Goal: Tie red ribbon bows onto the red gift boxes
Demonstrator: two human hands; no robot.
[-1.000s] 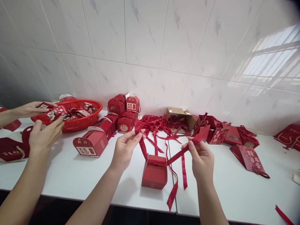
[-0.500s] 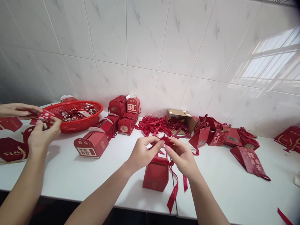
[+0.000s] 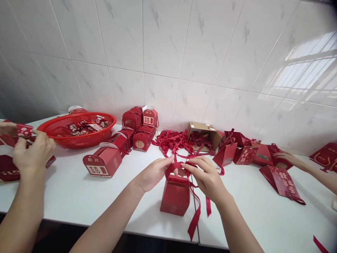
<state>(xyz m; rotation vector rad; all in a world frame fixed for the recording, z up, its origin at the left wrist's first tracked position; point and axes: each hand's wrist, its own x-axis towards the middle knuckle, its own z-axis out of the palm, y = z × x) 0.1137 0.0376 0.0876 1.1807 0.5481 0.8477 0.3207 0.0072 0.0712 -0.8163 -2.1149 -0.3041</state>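
A small red gift box [image 3: 174, 195] stands near the front edge of the white table [image 3: 79, 200]. My left hand [image 3: 154, 173] and my right hand [image 3: 207, 177] meet just above its top, both pinching a red satin ribbon [image 3: 196, 214]. The ribbon crosses over the box top, and its loose tails hang down the box's right side past the table edge.
A co-worker's hands [image 3: 33, 153] at the left hold small red packets beside a red basket [image 3: 79, 128]. Finished red boxes [image 3: 103, 162] stand behind, with a ribbon pile [image 3: 172, 140], a cardboard box [image 3: 204, 130] and red bags [image 3: 280, 179]. Another person's hand [image 3: 288, 159] reaches in at the right.
My hands came together from apart and lowered the ribbon onto the box top. The co-worker's hands at the left drew back from the basket. A hand appeared at the right.
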